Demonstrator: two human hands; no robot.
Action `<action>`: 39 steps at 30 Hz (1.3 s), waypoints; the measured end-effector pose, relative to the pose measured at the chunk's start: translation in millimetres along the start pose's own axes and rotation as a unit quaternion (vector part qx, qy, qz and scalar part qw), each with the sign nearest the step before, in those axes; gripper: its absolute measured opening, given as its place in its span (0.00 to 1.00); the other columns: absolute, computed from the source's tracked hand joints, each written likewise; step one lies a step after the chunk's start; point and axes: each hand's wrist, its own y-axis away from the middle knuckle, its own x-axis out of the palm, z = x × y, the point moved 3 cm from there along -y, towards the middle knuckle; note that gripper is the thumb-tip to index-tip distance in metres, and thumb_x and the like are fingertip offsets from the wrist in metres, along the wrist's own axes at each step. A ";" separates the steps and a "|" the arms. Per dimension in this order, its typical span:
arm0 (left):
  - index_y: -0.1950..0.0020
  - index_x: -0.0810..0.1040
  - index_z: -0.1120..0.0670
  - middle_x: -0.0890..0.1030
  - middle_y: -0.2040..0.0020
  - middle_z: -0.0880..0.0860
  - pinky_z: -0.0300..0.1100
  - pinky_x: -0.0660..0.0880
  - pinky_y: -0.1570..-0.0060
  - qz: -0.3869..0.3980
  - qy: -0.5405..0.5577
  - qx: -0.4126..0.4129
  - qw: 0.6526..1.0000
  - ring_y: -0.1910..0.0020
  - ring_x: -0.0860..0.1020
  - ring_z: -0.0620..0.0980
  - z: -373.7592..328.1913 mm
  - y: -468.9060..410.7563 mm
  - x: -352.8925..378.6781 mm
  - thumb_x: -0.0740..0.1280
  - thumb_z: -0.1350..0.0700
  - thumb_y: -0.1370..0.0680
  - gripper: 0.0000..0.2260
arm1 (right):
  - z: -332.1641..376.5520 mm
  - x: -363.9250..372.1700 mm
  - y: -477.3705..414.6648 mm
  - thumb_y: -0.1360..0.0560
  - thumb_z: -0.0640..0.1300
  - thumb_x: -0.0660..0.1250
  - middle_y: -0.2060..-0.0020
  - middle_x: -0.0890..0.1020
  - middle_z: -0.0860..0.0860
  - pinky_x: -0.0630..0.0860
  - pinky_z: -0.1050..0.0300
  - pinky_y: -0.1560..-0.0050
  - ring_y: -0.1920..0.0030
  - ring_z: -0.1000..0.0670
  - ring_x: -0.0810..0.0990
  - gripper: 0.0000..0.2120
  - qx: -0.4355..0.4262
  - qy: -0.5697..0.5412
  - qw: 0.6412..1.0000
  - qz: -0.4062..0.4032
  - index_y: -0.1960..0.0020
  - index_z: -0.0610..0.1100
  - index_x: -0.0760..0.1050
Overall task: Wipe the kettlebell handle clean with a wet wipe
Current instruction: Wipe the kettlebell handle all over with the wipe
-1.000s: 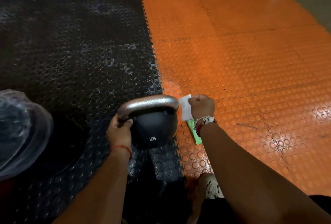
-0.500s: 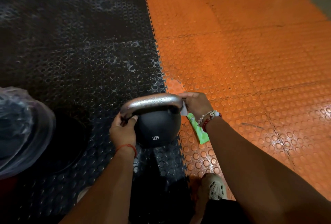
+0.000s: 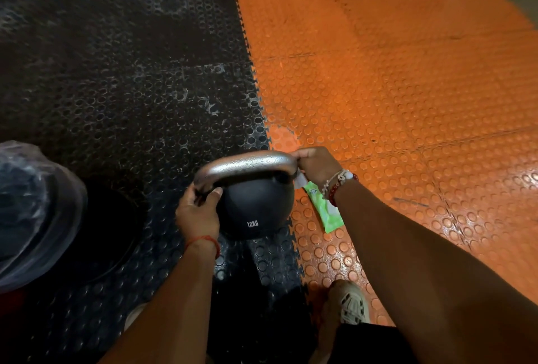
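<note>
Status: kettlebell (image 3: pixel 256 206) sits on the black mat (image 3: pixel 116 87), at its seam edge with the orange mat (image 3: pixel 393 87). Handle (image 3: pixel 247 164) runs left-right across me. My left hand (image 3: pixel 199 212) grasps its left end, steadying. My right hand (image 3: pixel 316 164) is clenched round the right corner, wet wipe (image 3: pixel 300 181) trapped underneath. My guess is the next stroke goes leftward along the bar, right hand leading. Green wipe pack (image 3: pixel 324 209) lies just beside the bell.
</note>
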 end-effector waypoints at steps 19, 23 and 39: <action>0.41 0.80 0.57 0.83 0.46 0.57 0.52 0.76 0.40 0.007 0.015 0.000 1.000 0.54 0.78 0.45 0.2 0.0 0.6 0.71 0.63 0.26 0.14 | -8.3 -2.8 -0.8 0.29 0.29 0.59 0.67 0.84 0.47 0.78 0.57 0.61 0.68 0.55 0.78 0.19 -0.008 -0.016 1.000 0.016 0.62 0.49 0.83; 0.42 0.80 0.57 0.83 0.46 0.58 0.54 0.76 0.40 0.004 0.010 0.003 1.000 0.54 0.78 0.45 2.9 -2.1 -0.7 0.72 0.62 0.27 0.14 | -0.5 -6.6 4.0 0.28 0.29 0.60 0.65 0.85 0.49 0.79 0.59 0.60 0.65 0.54 0.81 0.18 -0.037 -0.072 0.997 0.017 0.57 0.46 0.83; 0.43 0.81 0.55 0.82 0.46 0.59 0.56 0.77 0.41 0.011 -0.010 0.002 1.000 0.52 0.81 0.52 10.9 -8.8 -1.0 0.73 0.60 0.28 0.13 | -0.4 -3.2 -0.7 0.29 0.29 0.56 0.74 0.82 0.46 0.79 0.59 0.64 0.70 0.51 0.80 0.19 -0.014 0.006 1.000 0.019 0.59 0.44 0.83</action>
